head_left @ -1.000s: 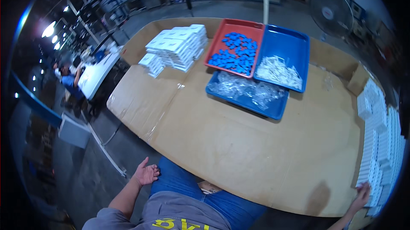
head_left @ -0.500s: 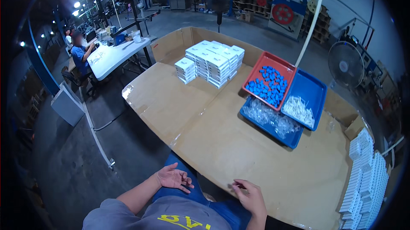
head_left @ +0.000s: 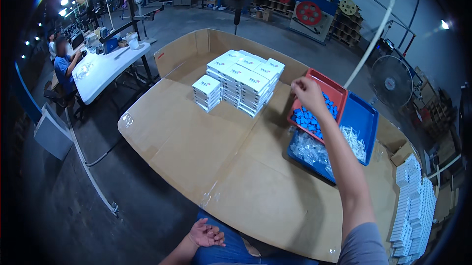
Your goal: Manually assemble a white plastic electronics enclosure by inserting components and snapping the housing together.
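Note:
My right hand (head_left: 308, 94) is stretched far out over the left edge of a red tray (head_left: 328, 79) that holds small blue pieces (head_left: 306, 118). Its fingers are bent down and bunched together, and anything between them is hidden. To the left of that hand stands a block of stacked flat white boxes (head_left: 239, 75), with a shorter stack (head_left: 206, 90) at its near left corner. My left hand (head_left: 208, 234) rests palm up over my lap near the table's front edge, fingers loosely curled apart and nothing in it.
Partly under the red tray sit a blue tray of clear plastic bags (head_left: 309, 149) and a blue tray (head_left: 361, 107) with white strips. More white boxes (head_left: 410, 211) line the right side. Cardboard walls (head_left: 184, 51) edge the table. At another table (head_left: 108, 68), a person (head_left: 64, 63) sits.
My right hand has gone from the table's front edge forward to the red tray. My left hand has lowered slightly, still palm up. The whole view has shifted somewhat.

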`<state>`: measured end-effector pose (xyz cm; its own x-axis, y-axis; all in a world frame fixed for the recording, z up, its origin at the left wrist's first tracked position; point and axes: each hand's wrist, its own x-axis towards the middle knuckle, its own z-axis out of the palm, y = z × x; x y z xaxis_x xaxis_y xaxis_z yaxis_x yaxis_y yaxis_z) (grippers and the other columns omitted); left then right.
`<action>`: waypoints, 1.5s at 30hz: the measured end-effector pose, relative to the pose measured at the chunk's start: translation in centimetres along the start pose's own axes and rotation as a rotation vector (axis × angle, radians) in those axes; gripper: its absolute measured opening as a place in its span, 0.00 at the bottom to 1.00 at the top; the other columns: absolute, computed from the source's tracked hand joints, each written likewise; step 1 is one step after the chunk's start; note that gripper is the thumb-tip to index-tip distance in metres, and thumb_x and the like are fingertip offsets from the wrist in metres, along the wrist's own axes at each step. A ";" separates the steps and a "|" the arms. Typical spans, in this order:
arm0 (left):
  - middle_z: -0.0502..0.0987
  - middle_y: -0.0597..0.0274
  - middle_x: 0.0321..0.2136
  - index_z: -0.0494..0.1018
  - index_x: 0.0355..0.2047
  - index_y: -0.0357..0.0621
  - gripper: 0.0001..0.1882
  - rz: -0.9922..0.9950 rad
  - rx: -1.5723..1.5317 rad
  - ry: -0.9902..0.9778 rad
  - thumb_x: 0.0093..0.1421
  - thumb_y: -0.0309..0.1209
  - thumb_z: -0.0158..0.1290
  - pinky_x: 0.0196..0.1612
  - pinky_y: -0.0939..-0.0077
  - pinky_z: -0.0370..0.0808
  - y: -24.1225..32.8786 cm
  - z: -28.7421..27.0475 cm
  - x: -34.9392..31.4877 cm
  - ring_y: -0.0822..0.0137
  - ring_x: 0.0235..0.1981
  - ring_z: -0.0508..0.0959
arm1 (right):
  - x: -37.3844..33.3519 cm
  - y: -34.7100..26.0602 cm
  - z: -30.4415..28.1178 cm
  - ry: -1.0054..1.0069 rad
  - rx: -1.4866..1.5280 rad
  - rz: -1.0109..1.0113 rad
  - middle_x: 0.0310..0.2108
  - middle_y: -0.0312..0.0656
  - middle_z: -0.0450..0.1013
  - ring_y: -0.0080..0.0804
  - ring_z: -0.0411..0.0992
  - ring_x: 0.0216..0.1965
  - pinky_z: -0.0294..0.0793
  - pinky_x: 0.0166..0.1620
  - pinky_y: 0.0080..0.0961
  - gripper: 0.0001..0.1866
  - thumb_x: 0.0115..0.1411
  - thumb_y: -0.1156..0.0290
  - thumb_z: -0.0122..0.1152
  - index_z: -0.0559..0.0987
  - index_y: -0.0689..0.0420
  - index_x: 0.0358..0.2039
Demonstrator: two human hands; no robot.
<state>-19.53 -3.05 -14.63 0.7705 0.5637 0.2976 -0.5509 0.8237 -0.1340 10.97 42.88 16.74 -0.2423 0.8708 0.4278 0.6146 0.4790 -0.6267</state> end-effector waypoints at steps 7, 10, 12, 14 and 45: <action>0.74 0.48 0.45 0.72 0.32 0.45 0.34 0.037 -0.043 -0.072 0.69 0.65 0.39 0.74 0.46 0.54 0.8 -0.2 -1.1 0.47 0.61 0.68 | 15.2 8.0 7.9 0.005 -0.172 0.236 0.30 0.48 0.82 0.37 0.82 0.31 0.82 0.36 0.33 0.22 0.62 0.56 0.70 0.84 0.67 0.39; 0.75 0.51 0.42 0.72 0.32 0.48 0.35 0.019 0.012 -0.051 0.67 0.68 0.36 0.72 0.47 0.56 1.0 -0.1 -1.3 0.49 0.57 0.70 | 17.4 9.8 9.5 -0.005 -0.092 0.505 0.30 0.46 0.81 0.35 0.81 0.29 0.83 0.34 0.32 0.29 0.59 0.51 0.75 0.82 0.69 0.40; 0.75 0.51 0.42 0.72 0.32 0.48 0.35 0.038 -0.008 -0.064 0.67 0.68 0.36 0.72 0.48 0.56 1.0 -1.2 -1.9 0.50 0.57 0.70 | 18.3 11.5 10.6 0.068 0.055 0.703 0.36 0.45 0.80 0.37 0.80 0.35 0.84 0.35 0.37 0.31 0.53 0.52 0.82 0.81 0.67 0.43; 0.75 0.51 0.42 0.72 0.32 0.48 0.35 0.058 -0.031 -0.074 0.67 0.68 0.36 0.71 0.48 0.56 0.9 -1.8 -2.4 0.50 0.56 0.70 | 18.8 13.0 11.2 -0.003 0.212 0.763 0.37 0.44 0.80 0.37 0.80 0.37 0.84 0.36 0.35 0.30 0.53 0.53 0.82 0.81 0.66 0.43; 0.78 0.56 0.55 0.69 0.65 0.44 0.34 0.005 1.034 0.783 0.77 0.58 0.35 0.58 0.64 0.75 0.3 13.2 27.0 0.65 0.53 0.78 | -37.3 -3.1 -3.9 0.016 0.969 0.455 0.46 0.39 0.80 0.27 0.77 0.49 0.78 0.55 0.28 0.19 0.58 0.82 0.73 0.81 0.63 0.50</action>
<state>-3.18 11.60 5.87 0.5559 0.7412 -0.3762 -0.2749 0.5911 0.7583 21.01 8.49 5.23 -0.1260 0.9917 0.0274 -0.2156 -0.0004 -0.9765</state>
